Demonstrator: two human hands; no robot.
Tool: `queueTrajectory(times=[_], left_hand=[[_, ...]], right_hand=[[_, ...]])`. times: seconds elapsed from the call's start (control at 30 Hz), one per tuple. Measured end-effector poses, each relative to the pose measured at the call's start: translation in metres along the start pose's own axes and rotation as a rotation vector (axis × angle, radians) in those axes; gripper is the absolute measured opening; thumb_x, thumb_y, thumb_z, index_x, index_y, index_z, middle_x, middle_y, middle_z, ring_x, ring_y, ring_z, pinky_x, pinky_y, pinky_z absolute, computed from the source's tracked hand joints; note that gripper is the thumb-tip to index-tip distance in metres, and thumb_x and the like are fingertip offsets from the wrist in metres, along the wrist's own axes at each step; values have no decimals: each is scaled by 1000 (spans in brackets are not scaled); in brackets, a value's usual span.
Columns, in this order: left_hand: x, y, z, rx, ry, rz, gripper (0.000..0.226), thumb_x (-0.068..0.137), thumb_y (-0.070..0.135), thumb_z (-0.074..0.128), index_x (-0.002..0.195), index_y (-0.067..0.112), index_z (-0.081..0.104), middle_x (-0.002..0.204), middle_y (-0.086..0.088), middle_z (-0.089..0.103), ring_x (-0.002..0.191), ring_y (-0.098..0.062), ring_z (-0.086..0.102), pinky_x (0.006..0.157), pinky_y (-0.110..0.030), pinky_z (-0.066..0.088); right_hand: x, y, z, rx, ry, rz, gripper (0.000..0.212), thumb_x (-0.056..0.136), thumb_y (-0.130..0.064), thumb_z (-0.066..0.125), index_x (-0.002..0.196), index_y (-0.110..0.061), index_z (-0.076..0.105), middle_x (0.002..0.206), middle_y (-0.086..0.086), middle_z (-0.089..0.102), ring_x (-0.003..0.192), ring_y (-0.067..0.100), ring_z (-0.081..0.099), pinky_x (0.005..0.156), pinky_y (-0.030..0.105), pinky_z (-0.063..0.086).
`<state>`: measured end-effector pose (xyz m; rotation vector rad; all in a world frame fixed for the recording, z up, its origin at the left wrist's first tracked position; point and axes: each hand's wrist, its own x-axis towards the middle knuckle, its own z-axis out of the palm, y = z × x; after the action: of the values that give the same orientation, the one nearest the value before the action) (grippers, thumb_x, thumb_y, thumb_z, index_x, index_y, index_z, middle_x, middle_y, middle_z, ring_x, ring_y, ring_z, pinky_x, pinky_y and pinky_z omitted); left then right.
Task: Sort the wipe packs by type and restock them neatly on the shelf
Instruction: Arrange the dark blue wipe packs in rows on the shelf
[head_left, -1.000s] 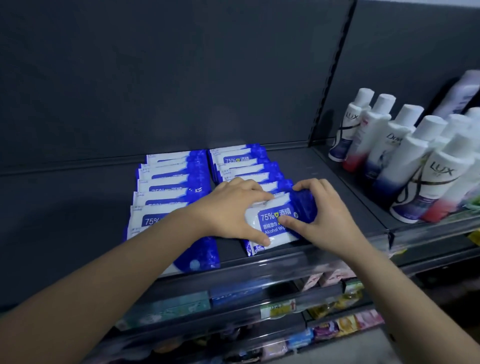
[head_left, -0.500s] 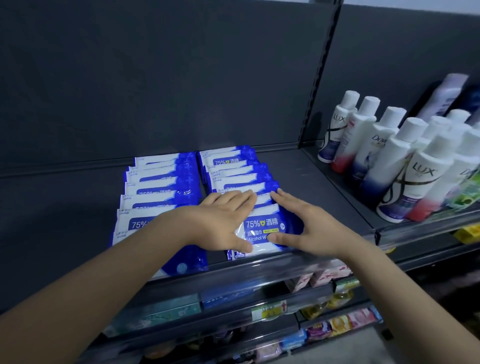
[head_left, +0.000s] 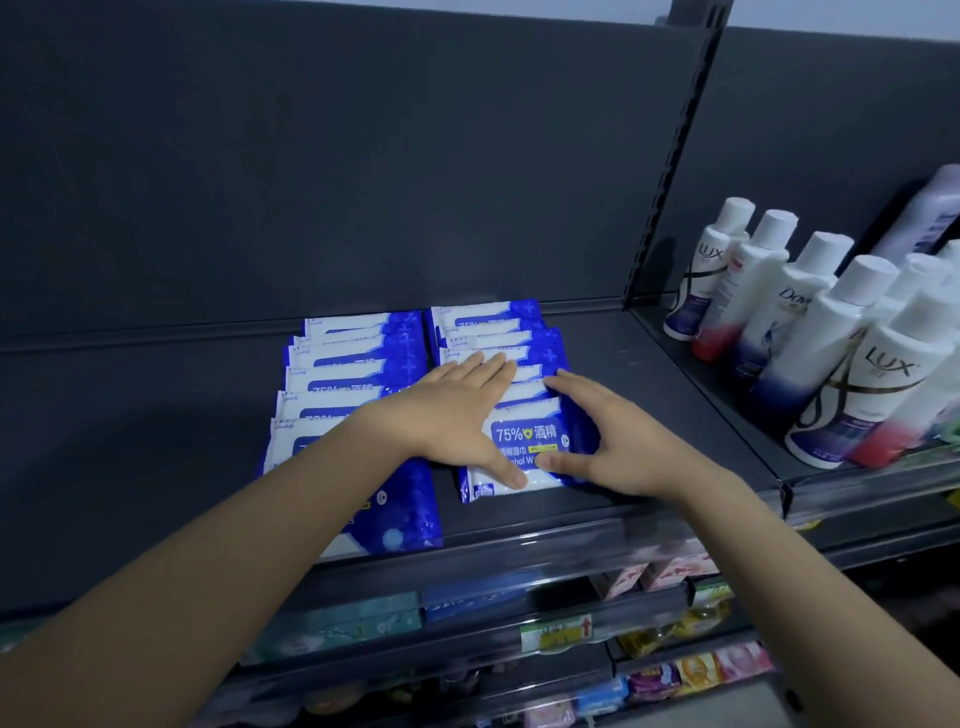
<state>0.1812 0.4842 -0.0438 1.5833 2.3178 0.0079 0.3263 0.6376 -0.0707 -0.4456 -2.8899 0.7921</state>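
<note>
Wipe packs (head_left: 358, 364) on shelf (head_left: 623, 374) | left hand (head_left: 452, 415), right hand (head_left: 618, 447): fingers (head_left: 488, 366) straight, pressing packs

Dark grey shelf (head_left: 649, 374): 2 rows of blue/white wipe packs (head_left: 524, 441), overlapped front to back. L row (head_left: 358, 364) reaches front lip; R row (head_left: 488, 325) just beside, set back. Adjoining shelf (head_left: 737, 405) on R: white bottles (head_left: 831, 332), leaning.

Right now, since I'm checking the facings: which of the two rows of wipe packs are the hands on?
The right row, nearer the bottles: the left hand and right hand both rest on its front pack.
</note>
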Motion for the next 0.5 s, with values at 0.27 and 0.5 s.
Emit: queueTrajectory(times=[0.27,0.5], left_hand=[[6,-7,-1,15,77,10,117,73,70,62,152,25,-12,159,7,-19,145,-11,-19,116,-31,-10],[-7,-5,8,36,116,48,111,75,75,55,153,27,-7,159,7,-17,146,-10,-16,116,-31,-9]], right_hand=[[15,-3,-2,0,-10,34,89,76,-45,75,148,-26,28,155,-7,28,140,10,29,113,24,25],[-1,10,-1,-12,-23,-11,88,75,-55,70,149,-34,28,157,-15,19,142,0,20,116,23,20]])
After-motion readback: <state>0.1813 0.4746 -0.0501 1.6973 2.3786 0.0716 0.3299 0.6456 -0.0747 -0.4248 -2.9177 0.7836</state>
